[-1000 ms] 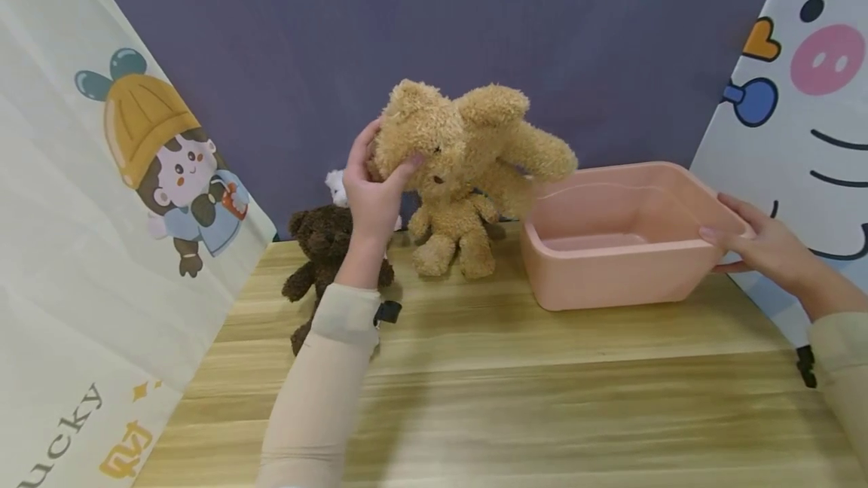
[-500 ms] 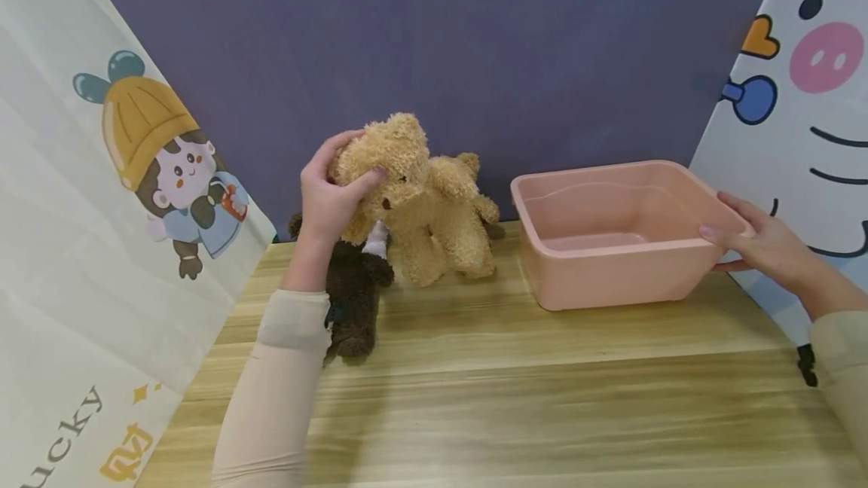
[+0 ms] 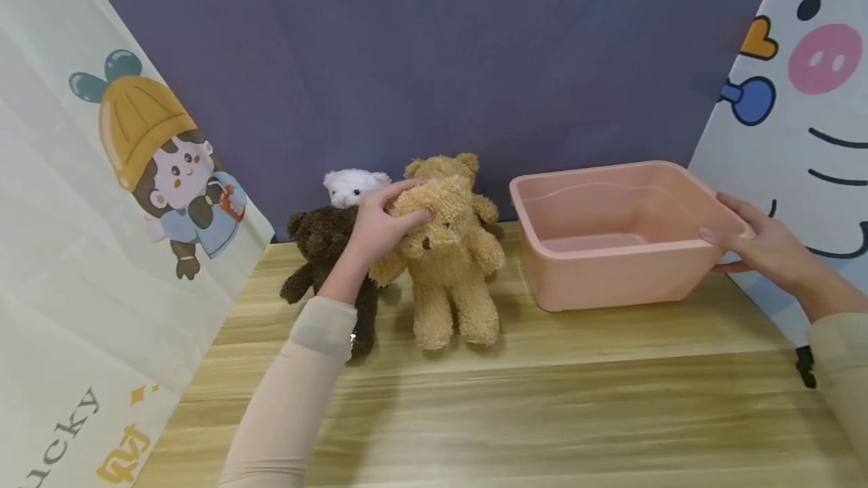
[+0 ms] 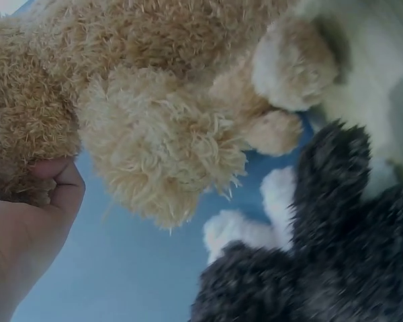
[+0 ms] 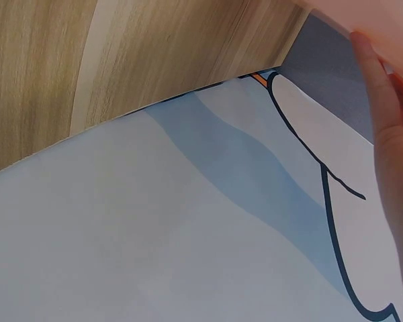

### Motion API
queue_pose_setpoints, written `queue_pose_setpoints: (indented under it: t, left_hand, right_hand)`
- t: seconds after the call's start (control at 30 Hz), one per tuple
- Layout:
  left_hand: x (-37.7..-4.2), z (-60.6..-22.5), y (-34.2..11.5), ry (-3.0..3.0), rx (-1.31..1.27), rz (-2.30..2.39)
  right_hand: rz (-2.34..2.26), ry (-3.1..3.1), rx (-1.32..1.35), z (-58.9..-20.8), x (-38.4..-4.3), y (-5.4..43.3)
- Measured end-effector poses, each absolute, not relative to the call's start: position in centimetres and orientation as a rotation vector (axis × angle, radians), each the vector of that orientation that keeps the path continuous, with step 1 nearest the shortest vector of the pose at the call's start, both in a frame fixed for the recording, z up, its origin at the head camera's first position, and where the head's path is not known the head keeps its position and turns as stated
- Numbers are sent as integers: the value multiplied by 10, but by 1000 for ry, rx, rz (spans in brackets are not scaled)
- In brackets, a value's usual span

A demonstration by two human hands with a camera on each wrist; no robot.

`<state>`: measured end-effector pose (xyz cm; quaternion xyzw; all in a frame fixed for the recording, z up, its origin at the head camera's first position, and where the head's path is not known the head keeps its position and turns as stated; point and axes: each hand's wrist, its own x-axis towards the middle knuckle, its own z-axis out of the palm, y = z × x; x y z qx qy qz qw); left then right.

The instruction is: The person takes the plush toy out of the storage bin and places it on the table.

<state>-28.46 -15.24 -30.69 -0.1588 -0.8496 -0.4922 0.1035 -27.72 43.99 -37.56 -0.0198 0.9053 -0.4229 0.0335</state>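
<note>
My left hand [image 3: 389, 226] grips the head of a curly tan teddy bear [image 3: 444, 266], which stands upright with its feet at the tabletop. In the left wrist view the thumb and fingers [image 4: 66, 184] press into its fur. Behind it another tan teddy bear [image 3: 468, 166] is mostly hidden. A dark brown teddy bear [image 3: 319, 236] is just left of my left hand, partly covered by the forearm. The head of a white teddy bear [image 3: 353, 187] shows behind the brown one. My right hand [image 3: 766, 243] holds the right rim of a pink plastic bin [image 3: 624, 277], thumb over the edge.
The wooden table [image 3: 542, 413] ends at a dark blue backdrop [image 3: 475, 44]. Printed white panels stand on both sides, with a cartoon child [image 3: 193, 164] at left. The pink bin's inside is bare.
The held tan bear swung left and down from the air beside the bin, then right and forward to the table in front of the other tan bear. My right hand stays on the bin.
</note>
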Motion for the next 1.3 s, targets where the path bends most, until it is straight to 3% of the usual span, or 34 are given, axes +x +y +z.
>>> queue_pose_setpoints:
  t: [0.37,0.8,1.3]
  left_hand:
    - [-293,-334,-144,-2632,-474,-1421]
    - [-302,-359,-134,-2705,-655,-1312]
    - [-316,-372,-138,-2773,-630,-1290]
  right_hand:
    - [-1306,2776,-56,-377,-279,439]
    - [-1343,2789,-68,-381,-283,442]
    - [-1300,2786,-52,-380,-282,443]
